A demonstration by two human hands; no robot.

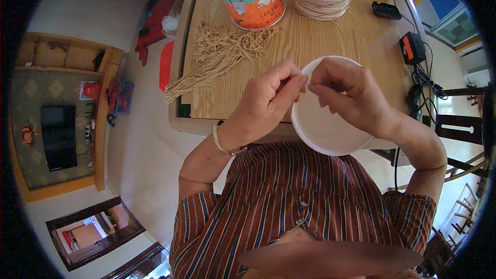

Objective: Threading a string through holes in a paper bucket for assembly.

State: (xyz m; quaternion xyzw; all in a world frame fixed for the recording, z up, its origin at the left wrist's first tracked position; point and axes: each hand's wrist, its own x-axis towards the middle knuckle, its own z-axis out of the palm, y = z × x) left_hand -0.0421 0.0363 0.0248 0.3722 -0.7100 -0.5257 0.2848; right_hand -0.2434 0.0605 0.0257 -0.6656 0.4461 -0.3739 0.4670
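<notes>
A white round paper bucket (330,129) stands at the table's near edge, close to my body, its open top facing up. Over its far left rim my left hand (274,93) and my right hand (354,93) meet, thumbs and fingers pinched together at the tips. What lies between the fingertips is too small to make out. A bundle of thin tan cords (222,54) lies left of the bucket, tangled at its far end and straighter toward the table's left edge.
Beyond the cords, an orange and teal Halloween bucket (258,13) stands upside down. Right of it is a stack of similar buckets (323,0). Black adapters (411,46) and tangled cables (426,85) lie along the wooden table's (361,36) right edge, with dark chairs (460,124) beyond.
</notes>
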